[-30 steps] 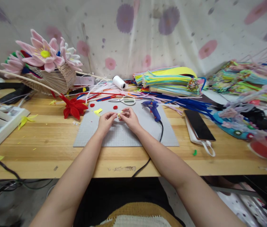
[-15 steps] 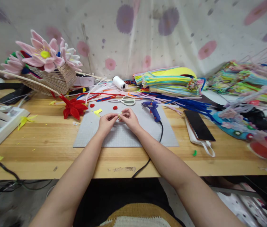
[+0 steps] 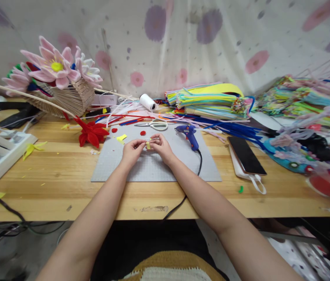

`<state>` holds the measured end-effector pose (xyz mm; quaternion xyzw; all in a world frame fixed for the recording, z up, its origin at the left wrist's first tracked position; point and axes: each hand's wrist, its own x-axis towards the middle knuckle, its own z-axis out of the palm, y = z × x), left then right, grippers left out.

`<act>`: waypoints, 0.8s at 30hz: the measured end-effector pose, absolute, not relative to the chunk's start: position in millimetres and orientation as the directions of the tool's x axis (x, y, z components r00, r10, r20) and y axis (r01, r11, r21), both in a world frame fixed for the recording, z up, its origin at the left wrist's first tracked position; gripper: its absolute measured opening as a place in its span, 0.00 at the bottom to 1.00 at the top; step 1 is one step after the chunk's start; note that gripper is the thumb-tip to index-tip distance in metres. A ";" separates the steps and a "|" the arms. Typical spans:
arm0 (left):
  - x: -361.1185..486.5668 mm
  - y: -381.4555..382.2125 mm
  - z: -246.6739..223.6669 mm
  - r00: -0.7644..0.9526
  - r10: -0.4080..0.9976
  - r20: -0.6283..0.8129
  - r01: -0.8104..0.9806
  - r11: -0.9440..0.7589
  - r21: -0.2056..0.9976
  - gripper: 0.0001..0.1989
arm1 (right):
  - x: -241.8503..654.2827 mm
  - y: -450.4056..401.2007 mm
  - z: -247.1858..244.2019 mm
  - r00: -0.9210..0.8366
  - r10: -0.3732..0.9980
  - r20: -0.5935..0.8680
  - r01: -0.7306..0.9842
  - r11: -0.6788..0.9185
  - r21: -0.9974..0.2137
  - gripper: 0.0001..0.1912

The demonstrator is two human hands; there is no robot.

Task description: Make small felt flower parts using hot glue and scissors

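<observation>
Over the grey cutting mat [image 3: 153, 171], my left hand [image 3: 132, 151] and my right hand [image 3: 161, 148] meet, fingertips pinched. Between them is a small yellow strip [image 3: 148, 145], with a thin pale piece beside it that I cannot make out. Both hands are closed on the strip. Just beyond them on the mat lie a round red piece [image 3: 143, 133], another red piece [image 3: 114, 130] and a yellow scrap [image 3: 121, 137]. Scissors with white handles [image 3: 159, 125] rest at the mat's far edge. To the right is a blue glue gun [image 3: 188, 135].
A red fuzzy flower [image 3: 90, 132] lies left of the mat. Pink flowers [image 3: 54, 68] stand in a woven stick basket [image 3: 74, 97]. Bundles of pipe cleaners [image 3: 208, 101] line the back. A phone [image 3: 246, 155] lies right, and a power strip [image 3: 4, 164] left. The glue gun's cord [image 3: 179, 205] crosses the front edge.
The yellow strip between my fingertips shows more now, hanging below them. My hands have hardly moved, and the things on the table stay where they were.
</observation>
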<state>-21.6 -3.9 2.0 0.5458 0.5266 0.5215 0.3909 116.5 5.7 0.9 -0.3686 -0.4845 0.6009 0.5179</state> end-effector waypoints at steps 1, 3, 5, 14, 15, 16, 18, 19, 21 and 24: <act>-21.8 -3.7 1.6 -0.100 0.982 0.158 0.168 -0.140 0.976 0.10 | 116.5 5.7 0.6 -0.204 0.977 0.065 -0.269 0.008 -0.963 0.18; -21.9 -3.3 1.1 -0.108 0.982 0.154 0.167 -0.135 0.977 0.10 | 116.4 5.7 0.1 -0.218 0.973 0.073 -0.274 0.010 -0.962 0.20; -21.8 -3.2 1.3 -0.116 0.982 0.148 0.165 -0.128 0.978 0.10 | 116.2 6.0 -0.5 -0.215 0.974 0.076 -0.273 0.015 -0.962 0.21; -21.2 -5.5 9.4 -0.094 0.991 0.093 0.086 -0.085 0.993 0.15 | 117.7 7.1 -0.6 -0.132 0.989 0.062 -0.247 0.028 -0.969 0.18; -21.3 -5.6 10.2 -0.099 0.992 0.080 0.081 -0.073 0.994 0.16 | 117.8 7.0 -0.4 -0.136 0.988 0.068 -0.249 0.033 -0.968 0.18; -21.3 -5.8 11.0 -0.103 0.992 0.069 0.080 -0.061 0.995 0.16 | 117.8 7.0 -0.3 -0.143 0.987 0.076 -0.249 0.039 -0.968 0.19; -21.2 -6.0 12.7 -0.103 0.993 0.053 0.085 -0.045 0.995 0.15 | 117.4 7.0 -0.2 -0.167 0.981 0.095 -0.245 0.052 -0.968 0.19; -21.1 -6.2 13.7 -0.099 0.994 0.044 0.083 -0.036 0.996 0.14 | 117.1 7.0 -0.3 -0.179 0.978 0.105 -0.242 0.060 -0.968 0.19; -21.3 -6.4 15.7 -0.087 0.996 0.007 0.062 -0.001 0.998 0.13 | 116.5 6.9 -0.4 -0.200 0.972 0.123 -0.233 0.075 -0.970 0.20; -23.1 -6.2 18.5 -0.065 0.995 -0.071 0.016 0.072 0.997 0.14 | 116.4 6.4 -0.1 -0.225 0.964 0.143 -0.219 0.093 -0.971 0.20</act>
